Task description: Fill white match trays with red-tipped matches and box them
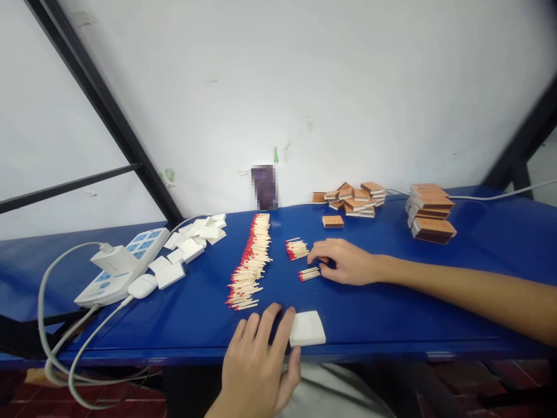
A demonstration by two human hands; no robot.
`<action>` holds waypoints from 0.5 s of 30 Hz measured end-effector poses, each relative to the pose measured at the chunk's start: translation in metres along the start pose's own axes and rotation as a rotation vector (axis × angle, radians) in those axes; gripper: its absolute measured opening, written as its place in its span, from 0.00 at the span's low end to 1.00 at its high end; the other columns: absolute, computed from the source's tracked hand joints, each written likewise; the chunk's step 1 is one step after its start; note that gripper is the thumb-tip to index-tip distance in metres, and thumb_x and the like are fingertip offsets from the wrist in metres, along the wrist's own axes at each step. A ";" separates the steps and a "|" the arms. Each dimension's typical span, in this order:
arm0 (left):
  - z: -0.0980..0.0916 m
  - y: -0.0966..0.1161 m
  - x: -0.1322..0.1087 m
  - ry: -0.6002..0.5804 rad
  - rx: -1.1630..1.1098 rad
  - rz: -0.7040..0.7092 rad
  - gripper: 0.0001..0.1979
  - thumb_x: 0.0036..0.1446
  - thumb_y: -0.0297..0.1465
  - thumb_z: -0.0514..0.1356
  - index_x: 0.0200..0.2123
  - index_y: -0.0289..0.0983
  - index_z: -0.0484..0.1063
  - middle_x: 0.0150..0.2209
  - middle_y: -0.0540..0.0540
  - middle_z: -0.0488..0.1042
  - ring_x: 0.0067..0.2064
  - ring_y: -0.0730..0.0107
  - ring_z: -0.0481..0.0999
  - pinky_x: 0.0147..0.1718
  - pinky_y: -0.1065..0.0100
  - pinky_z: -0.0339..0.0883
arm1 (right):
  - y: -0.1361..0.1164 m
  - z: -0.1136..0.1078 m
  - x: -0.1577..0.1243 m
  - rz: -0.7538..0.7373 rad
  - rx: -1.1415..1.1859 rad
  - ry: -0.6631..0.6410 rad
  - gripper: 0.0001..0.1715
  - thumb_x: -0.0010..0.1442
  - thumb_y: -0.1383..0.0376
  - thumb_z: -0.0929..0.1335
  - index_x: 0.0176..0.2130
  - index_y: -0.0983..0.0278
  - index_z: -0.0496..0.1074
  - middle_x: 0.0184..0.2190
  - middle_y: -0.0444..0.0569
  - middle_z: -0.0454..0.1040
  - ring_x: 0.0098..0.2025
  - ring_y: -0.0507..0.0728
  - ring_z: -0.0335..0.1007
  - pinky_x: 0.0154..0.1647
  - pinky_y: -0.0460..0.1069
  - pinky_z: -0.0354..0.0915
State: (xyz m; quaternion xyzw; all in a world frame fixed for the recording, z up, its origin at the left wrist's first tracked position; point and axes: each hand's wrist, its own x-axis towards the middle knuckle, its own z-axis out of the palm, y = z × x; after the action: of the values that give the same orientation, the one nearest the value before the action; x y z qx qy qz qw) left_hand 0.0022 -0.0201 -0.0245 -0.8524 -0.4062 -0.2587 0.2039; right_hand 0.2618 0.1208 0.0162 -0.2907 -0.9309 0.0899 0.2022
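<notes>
My left hand (pixel 263 357) is at the front edge of the blue table, its fingers spread. Its index fingertip and thumb are by the left side of a white matchbox tray (pixel 308 328), which lies flat. Farther up, my right hand (pixel 346 261) rests palm down, thumb and index finger apart. Its thumb tip is at the plain ends of a small group of matches (pixel 308 274). Beyond that, the index fingertip is close to a second small pile of matches (pixel 297 249). A long row of red-headed matches (pixel 252 258) runs toward the wall, left of both piles.
White trays (pixel 191 249) lie heaped at the left, beside a power strip (pixel 126 270) with cables. Orange matchbox sleeves (pixel 359 200) are piled by the wall, one single matchbox (pixel 333 221) before them. Stacked matchboxes (pixel 430 215) stand at the right. A pixelated object (pixel 264 187) leans against the wall.
</notes>
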 end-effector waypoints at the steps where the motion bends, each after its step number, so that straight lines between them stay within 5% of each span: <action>1: 0.000 0.000 0.001 0.002 -0.001 0.001 0.20 0.66 0.32 0.50 0.58 0.35 0.68 0.52 0.39 0.71 0.41 0.55 0.69 0.39 0.58 0.59 | 0.000 0.001 0.000 0.001 0.001 -0.003 0.13 0.56 0.72 0.64 0.41 0.64 0.73 0.35 0.47 0.74 0.32 0.53 0.66 0.37 0.49 0.59; 15: 0.000 0.002 0.003 0.028 -0.016 -0.017 0.20 0.66 0.33 0.49 0.56 0.34 0.69 0.51 0.37 0.71 0.40 0.54 0.69 0.37 0.58 0.58 | 0.000 -0.002 -0.001 -0.079 0.041 -0.028 0.19 0.62 0.72 0.61 0.47 0.61 0.76 0.34 0.47 0.74 0.33 0.53 0.66 0.39 0.49 0.60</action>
State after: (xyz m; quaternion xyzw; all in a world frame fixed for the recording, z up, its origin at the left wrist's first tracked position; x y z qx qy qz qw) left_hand 0.0054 -0.0193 -0.0233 -0.8469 -0.4083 -0.2755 0.2005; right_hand 0.2633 0.1203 0.0177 -0.2482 -0.9423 0.1050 0.1986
